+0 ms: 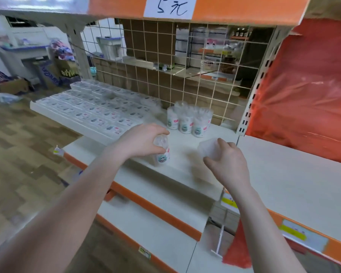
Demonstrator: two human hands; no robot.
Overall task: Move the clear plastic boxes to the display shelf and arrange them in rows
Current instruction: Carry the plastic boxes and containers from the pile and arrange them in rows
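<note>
head | grid panel behind standing boxes | flat packs left

sign: a white price sign hung on the orange header
grid: a wire grid backed the shelf
floor: wood-patterned floor lay left
sheet: red plastic sheet hung right

Two bare forearms, left hand and right hand ungloved, sleeveless

White display shelf: flat clear boxes in rows, four or so upright tubs.
</note>
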